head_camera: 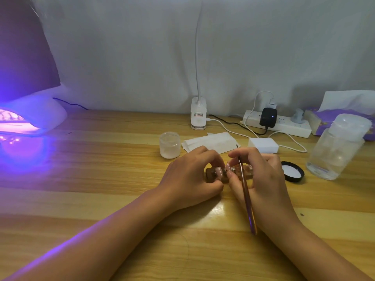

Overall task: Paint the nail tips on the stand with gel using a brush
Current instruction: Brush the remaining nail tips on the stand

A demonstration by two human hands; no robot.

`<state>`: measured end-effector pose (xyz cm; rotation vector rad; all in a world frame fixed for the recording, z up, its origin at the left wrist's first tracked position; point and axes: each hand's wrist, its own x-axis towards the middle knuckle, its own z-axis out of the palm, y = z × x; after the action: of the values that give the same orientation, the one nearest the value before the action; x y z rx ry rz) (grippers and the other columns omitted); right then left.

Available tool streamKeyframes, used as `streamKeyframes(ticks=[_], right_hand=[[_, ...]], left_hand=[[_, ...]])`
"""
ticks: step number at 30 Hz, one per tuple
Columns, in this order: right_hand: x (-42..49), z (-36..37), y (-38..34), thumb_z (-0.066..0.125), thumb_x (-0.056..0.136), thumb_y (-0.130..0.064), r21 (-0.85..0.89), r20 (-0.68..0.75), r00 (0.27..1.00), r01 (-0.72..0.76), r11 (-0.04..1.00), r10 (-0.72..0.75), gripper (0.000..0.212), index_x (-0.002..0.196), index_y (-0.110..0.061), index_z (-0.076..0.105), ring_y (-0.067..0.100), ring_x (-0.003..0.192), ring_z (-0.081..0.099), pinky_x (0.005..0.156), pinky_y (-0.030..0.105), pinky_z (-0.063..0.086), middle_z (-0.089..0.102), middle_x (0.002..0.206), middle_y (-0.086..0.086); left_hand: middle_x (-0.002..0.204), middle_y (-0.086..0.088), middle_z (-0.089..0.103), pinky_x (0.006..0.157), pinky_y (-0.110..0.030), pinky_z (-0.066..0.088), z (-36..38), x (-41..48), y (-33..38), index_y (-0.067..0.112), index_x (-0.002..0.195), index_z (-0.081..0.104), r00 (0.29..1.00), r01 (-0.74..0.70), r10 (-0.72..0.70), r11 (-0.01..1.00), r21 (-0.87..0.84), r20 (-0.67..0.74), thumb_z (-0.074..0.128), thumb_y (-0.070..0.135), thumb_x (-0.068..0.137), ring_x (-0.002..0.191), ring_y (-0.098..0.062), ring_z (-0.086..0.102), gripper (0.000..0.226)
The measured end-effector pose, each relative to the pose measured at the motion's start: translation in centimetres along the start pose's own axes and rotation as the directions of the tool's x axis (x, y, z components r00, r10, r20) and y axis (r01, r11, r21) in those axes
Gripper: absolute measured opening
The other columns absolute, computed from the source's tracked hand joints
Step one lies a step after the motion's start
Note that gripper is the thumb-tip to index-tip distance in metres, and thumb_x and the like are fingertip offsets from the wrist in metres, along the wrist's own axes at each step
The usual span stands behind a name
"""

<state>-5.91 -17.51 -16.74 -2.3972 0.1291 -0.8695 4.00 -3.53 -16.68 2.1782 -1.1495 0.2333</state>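
From the head view, a brown glossy stand (211, 173) carrying pink dotted nail tips (219, 170) is being gripped by the curled left hand (190, 179) on the pale striped wooden desk (101, 179). A slim metallic brush (246, 196) is being pinched by the right hand (263, 179), bristles over the stand. A frosted round jar (170, 145) is standing just behind.

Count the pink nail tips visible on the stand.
2: one nail tip by the left hand, one at the stand's middle. Fingers may hide others.
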Motion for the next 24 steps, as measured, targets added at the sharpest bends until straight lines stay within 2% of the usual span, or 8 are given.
streamKeyframes(ticks=[8, 14, 18, 24], right_hand=[[-0.12, 0.08, 0.11, 0.073, 0.084, -0.018, -0.028, 0.029, 1.000, 0.001, 1.000, 0.000, 0.040, 0.115, -0.034, 0.054, 0.013, 0.108, 0.041, 0.083, 0.044, 0.048, 0.057, 0.102, -0.014], [0.07, 0.17, 0.49, 0.073, 0.084, -0.022, -0.032, 0.033, 0.999, -0.025, 0.999, 0.026, 0.041, 0.116, -0.036, 0.052, 0.012, 0.112, 0.042, 0.081, 0.029, 0.045, 0.060, 0.110, -0.005], [0.07, 0.17, 0.36, 0.072, 0.084, -0.022, -0.031, 0.020, 1.000, -0.020, 0.999, 0.021, 0.044, 0.113, -0.042, 0.045, 0.010, 0.114, 0.040, 0.083, 0.028, 0.043, 0.059, 0.113, -0.007], [0.05, -0.08, 0.09, 0.070, 0.080, -0.010, -0.031, -0.017, 0.999, -0.033, 0.999, 0.032, 0.049, 0.116, -0.035, 0.049, 0.011, 0.115, 0.039, 0.087, 0.049, 0.047, 0.054, 0.105, -0.021]], left_hand=[[0.090, 0.020, 0.052, 0.059, -0.018, 0.032, 0.11, 0.00, -0.11, 0.038, 0.101, 0.062, 1.000, 0.007, -0.007, 0.999, 0.035, 0.006, 0.066, 0.042, 0.076, 0.077, 0.004, 0.049, 0.026], [0.089, 0.020, 0.052, 0.059, -0.020, 0.034, 0.16, -0.01, -0.12, 0.038, 0.099, 0.062, 1.000, 0.016, -0.016, 0.999, 0.051, 0.000, 0.065, 0.042, 0.075, 0.073, 0.004, 0.048, 0.024], [0.087, 0.021, 0.050, 0.059, -0.020, 0.034, 0.15, -0.02, -0.07, 0.039, 0.099, 0.061, 1.000, 0.016, -0.016, 0.998, 0.061, 0.000, 0.066, 0.042, 0.076, 0.074, 0.003, 0.048, 0.024], [0.094, 0.019, 0.055, 0.060, -0.019, 0.036, -0.02, -0.02, 0.19, 0.039, 0.101, 0.061, 1.000, 0.024, -0.025, 0.997, 0.078, 0.014, 0.066, 0.043, 0.076, 0.076, 0.000, 0.050, 0.026]])
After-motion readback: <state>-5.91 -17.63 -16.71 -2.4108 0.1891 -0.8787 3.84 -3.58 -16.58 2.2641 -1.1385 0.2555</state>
